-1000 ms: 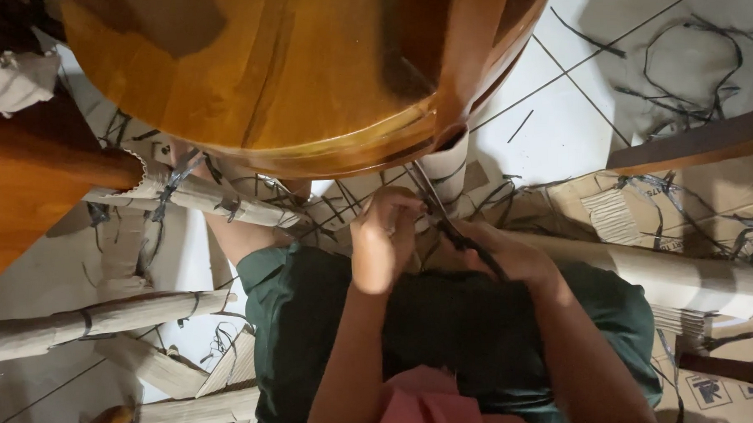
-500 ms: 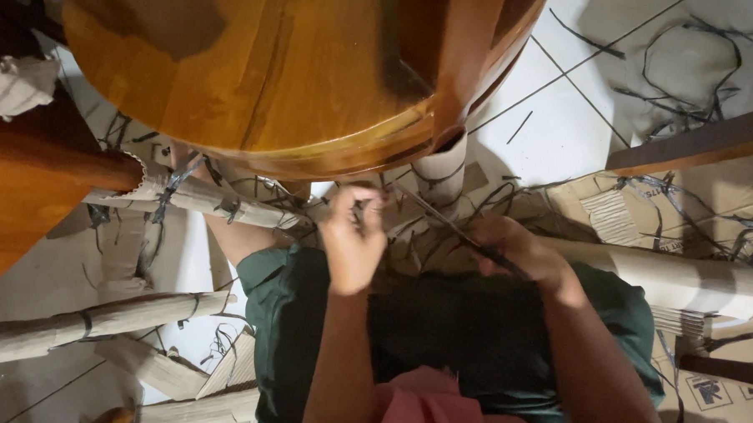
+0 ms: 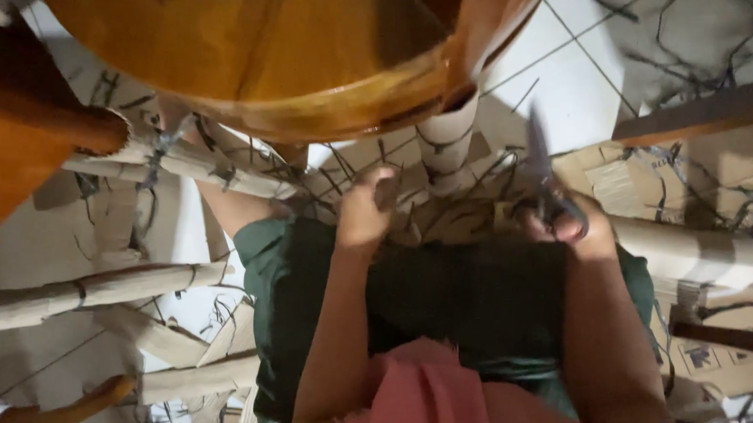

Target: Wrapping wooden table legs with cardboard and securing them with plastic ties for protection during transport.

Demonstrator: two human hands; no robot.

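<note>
Scissors (image 3: 545, 179) in right hand (image 3: 570, 221)

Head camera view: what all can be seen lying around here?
Round wooden furniture piece: one, glossy orange-brown, top.
Wrapped leg: one, brown paper, dark ties, below the rim.
Wrapped legs on floor: several, brown paper, left.
Cardboard: flattened pieces, brown, right.
Cut ties: many, dark, strewn over white tile floor.
Scissors: one pair, dark, in right hand.
Shorts: dark green, centre.
Left hand: by the wrapped leg.
Right hand: gripping scissors.

Round wooden table (image 3: 288, 56), rolled cardboard tubes (image 3: 95, 288), flattened cardboard (image 3: 716, 366), white tiled floor (image 3: 580, 79)
</note>
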